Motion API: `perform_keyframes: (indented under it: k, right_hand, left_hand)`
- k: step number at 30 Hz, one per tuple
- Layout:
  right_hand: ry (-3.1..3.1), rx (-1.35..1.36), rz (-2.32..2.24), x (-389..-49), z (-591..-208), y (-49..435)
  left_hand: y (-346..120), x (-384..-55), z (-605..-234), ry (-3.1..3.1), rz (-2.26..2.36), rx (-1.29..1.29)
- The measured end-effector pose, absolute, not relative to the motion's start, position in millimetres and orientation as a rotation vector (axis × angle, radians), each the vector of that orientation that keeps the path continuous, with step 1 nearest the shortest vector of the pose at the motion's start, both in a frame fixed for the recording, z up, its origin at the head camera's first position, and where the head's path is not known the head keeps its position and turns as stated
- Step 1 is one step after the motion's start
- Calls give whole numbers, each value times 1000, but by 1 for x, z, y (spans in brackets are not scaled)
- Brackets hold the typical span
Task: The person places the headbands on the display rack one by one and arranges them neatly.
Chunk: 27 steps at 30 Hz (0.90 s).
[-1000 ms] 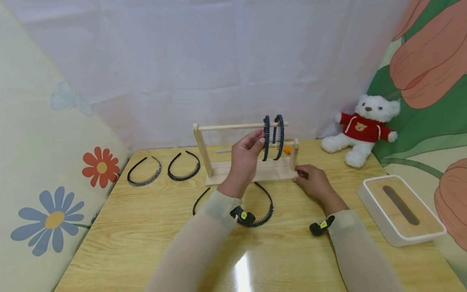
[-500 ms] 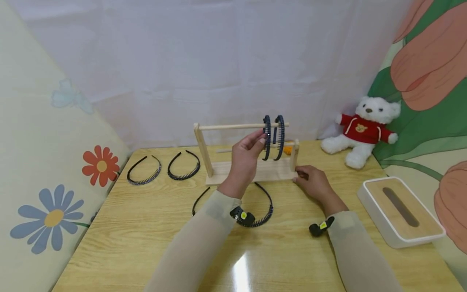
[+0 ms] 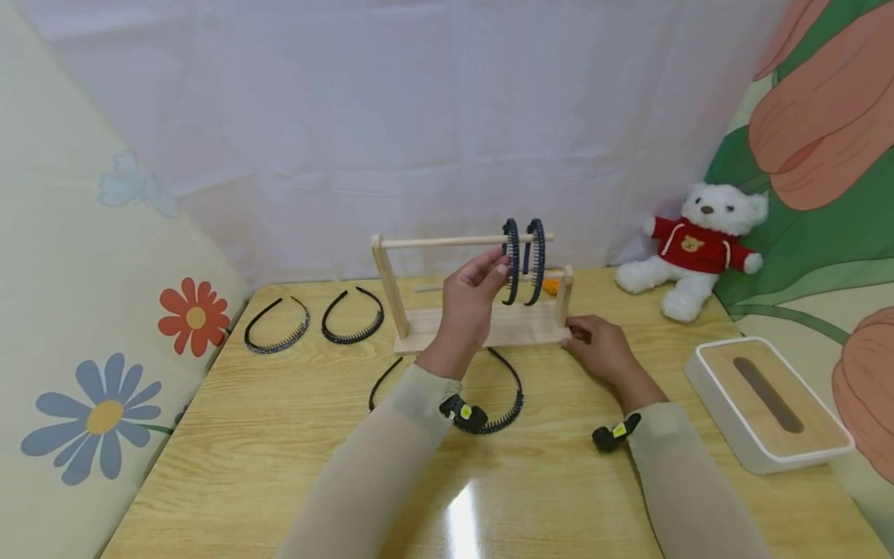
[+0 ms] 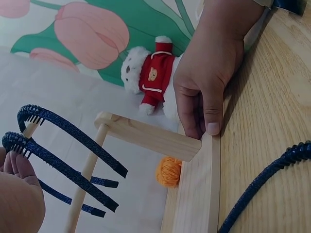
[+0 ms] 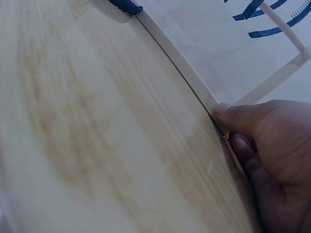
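Note:
A wooden rack [image 3: 391, 283] stands in the middle of the table, with two dark toothed headbands over its upper rod. My left hand [image 3: 469, 299] pinches the left headband [image 3: 512, 283] between thumb and fingers. Just to its right hangs the other headband [image 3: 538, 268], near the rod's free end. In the left wrist view the held headband [image 4: 63, 170] shows its teeth at my fingertips, its ends reaching past the lower rod [image 4: 87, 170]. My right hand [image 3: 602, 349] grips the right end of the rack's base [image 5: 180, 63], thumb on the edge and fingers curled below.
Two headbands lie on the table at left, one at the edge [image 3: 275, 345] and one nearer the rack [image 3: 352, 338]. Another headband [image 3: 513, 411] lies under my left forearm. An orange yarn ball [image 4: 168, 172] sits behind the rack. A teddy bear [image 3: 701, 241] and tissue box [image 3: 768, 404] are at right.

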State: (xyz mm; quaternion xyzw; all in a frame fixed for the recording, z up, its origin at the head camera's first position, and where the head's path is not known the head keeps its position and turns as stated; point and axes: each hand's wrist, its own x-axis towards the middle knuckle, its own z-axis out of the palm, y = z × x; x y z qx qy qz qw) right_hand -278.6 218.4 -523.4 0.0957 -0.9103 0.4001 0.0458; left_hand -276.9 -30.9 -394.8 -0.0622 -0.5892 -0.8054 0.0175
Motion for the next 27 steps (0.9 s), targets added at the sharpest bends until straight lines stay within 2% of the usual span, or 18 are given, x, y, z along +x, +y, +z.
perform_keyframes:
  k: [13, 16, 22, 27]
  right_hand:
    - [-2786, 296, 1203, -278, -522, 219]
    - [-2787, 294, 1210, -278, -522, 219]
    - [-2769, 301, 1218, -279, -523, 219]
    - [-2769, 300, 1234, -278, -523, 218]
  left_hand:
    - [-56, -275, -407, -1910, -2442, -188]
    - [-78, -272, -413, -2178, -2220, -252]
    - [-140, -260, -426, -2722, -1430, -604]
    - [-190, -239, -435, -2912, -1149, -722]
